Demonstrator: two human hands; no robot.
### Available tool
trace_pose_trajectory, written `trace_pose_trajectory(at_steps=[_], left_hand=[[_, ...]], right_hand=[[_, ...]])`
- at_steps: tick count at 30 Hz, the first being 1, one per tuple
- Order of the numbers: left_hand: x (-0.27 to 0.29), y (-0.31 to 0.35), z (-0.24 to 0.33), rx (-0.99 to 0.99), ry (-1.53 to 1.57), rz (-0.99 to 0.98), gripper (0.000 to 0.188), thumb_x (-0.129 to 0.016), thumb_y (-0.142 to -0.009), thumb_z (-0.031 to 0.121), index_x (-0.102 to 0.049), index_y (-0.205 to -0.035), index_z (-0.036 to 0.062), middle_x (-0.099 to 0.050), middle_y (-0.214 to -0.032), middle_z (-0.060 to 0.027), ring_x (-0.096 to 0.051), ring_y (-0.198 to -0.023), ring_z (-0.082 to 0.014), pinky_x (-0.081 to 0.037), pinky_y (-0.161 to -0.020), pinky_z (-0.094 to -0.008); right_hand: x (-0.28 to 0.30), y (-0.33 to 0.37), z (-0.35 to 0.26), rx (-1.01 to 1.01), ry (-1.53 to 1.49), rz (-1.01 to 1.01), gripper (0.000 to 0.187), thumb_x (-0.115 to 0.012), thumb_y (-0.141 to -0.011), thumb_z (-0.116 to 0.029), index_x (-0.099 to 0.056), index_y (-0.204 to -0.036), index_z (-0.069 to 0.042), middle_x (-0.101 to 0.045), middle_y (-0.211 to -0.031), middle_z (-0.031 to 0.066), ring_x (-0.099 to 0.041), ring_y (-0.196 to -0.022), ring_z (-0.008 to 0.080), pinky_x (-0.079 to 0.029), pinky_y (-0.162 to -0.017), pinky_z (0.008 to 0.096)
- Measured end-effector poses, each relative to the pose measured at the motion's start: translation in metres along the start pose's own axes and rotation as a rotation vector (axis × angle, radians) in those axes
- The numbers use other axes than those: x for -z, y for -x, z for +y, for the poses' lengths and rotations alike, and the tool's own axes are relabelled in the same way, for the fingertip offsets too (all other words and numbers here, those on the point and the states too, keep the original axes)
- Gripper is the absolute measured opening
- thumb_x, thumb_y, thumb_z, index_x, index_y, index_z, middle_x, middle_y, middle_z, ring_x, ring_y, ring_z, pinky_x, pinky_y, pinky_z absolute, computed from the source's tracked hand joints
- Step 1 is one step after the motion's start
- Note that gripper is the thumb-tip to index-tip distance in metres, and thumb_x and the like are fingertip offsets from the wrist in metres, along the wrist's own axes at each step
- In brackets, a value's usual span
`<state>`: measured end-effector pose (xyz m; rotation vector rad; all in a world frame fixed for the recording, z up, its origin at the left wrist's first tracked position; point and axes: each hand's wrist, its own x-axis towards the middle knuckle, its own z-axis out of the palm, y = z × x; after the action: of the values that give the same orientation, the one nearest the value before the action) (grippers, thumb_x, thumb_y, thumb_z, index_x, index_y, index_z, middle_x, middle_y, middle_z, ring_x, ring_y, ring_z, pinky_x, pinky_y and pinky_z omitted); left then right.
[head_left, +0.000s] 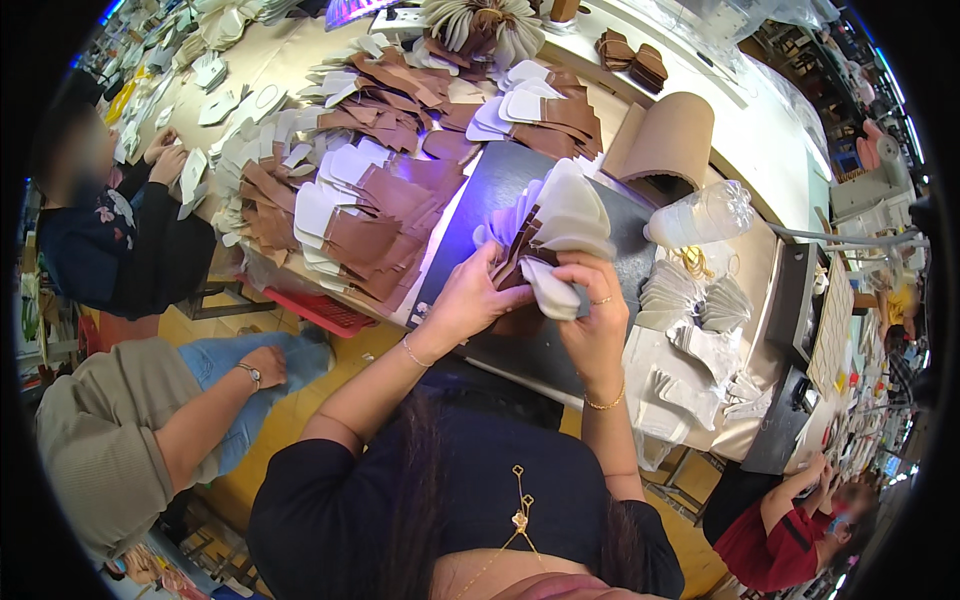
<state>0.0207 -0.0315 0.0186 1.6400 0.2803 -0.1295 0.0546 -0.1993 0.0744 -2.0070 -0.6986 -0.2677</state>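
Note:
My left hand (473, 303) is closed around a fanned bundle of brown and white cut pieces (572, 212), which look like leather with pale lining. The bundle is held above a black board (510, 165) on the table. At its near side, my right hand (598, 325) pinches a rounded white piece (550, 292) between thumb and fingers. Whether this piece is joined to a brown one is hidden by the bundle. Left of the board lie overlapping stacks of brown pieces with white ends (385, 215).
Right of the board stand a curved brown block (685, 135), a clear plastic bottle (705, 215), yellow bands (693, 262) and fanned pale pieces (672, 295). Small brown bundles (632, 60) lie at the back. Co-workers sit or stand at left and lower right. A red basket (325, 312) is under the table edge.

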Motion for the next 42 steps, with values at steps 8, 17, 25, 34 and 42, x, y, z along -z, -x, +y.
trace_pose_trajectory(at_steps=[8,17,25,34,42], left_hand=[[0.024,-0.001,-0.019,-0.082,0.331,-0.233,0.068,-0.083,-0.073,0.032,-0.044,-0.117,-0.002,-0.052,-0.115,-0.0102,-0.049,-0.109,-0.0175,-0.04,-0.095,-0.0307],[0.035,-0.004,-0.012,0.141,0.506,-0.209,0.052,-0.065,-0.088,0.044,-0.052,-0.119,0.0041,-0.055,-0.101,-0.0002,-0.048,-0.093,-0.0093,-0.037,-0.081,-0.0232],[0.029,0.0,0.002,0.109,0.392,-0.099,0.056,-0.069,-0.085,0.023,-0.05,-0.127,-0.0074,-0.059,-0.118,-0.0104,-0.053,-0.109,-0.0169,-0.041,-0.097,-0.0306],[0.038,-0.003,0.016,0.095,0.414,0.006,0.054,-0.075,-0.083,0.022,-0.052,-0.122,-0.0081,-0.061,-0.113,-0.0108,-0.057,-0.102,-0.014,-0.045,-0.092,-0.0284],[0.048,0.013,0.025,0.101,0.445,-0.033,0.049,-0.074,-0.084,0.02,-0.054,-0.12,-0.0067,-0.062,-0.11,-0.0094,-0.057,-0.099,-0.0126,-0.046,-0.091,-0.0282]], right_hand=[[-0.002,0.005,-0.002,0.066,-0.102,-0.153,0.037,-0.074,-0.069,0.004,-0.055,-0.099,-0.005,-0.063,-0.118,0.017,-0.062,-0.107,0.0342,-0.051,-0.089,0.0379],[-0.011,0.008,0.005,0.075,-0.201,-0.417,0.034,-0.068,-0.072,0.005,-0.054,-0.101,-0.007,-0.065,-0.118,0.0114,-0.058,-0.116,0.0347,-0.043,-0.102,0.0443],[-0.001,0.009,-0.013,0.05,-0.294,-0.64,0.022,-0.069,-0.082,-0.006,-0.058,-0.101,-0.007,-0.068,-0.1,0.0091,-0.065,-0.101,0.0302,-0.045,-0.096,0.0434],[0.039,0.018,0.015,-0.476,-0.618,-0.196,0.025,-0.071,-0.088,-0.019,-0.057,-0.103,-0.004,-0.064,-0.092,0.0024,-0.059,-0.082,0.0097,-0.049,-0.072,0.0258],[-0.011,-0.075,0.138,-0.361,0.072,-0.167,0.036,-0.065,-0.091,-0.022,-0.053,-0.12,-0.004,-0.065,-0.106,0.0117,-0.063,-0.092,0.02,-0.049,-0.083,0.0317]])
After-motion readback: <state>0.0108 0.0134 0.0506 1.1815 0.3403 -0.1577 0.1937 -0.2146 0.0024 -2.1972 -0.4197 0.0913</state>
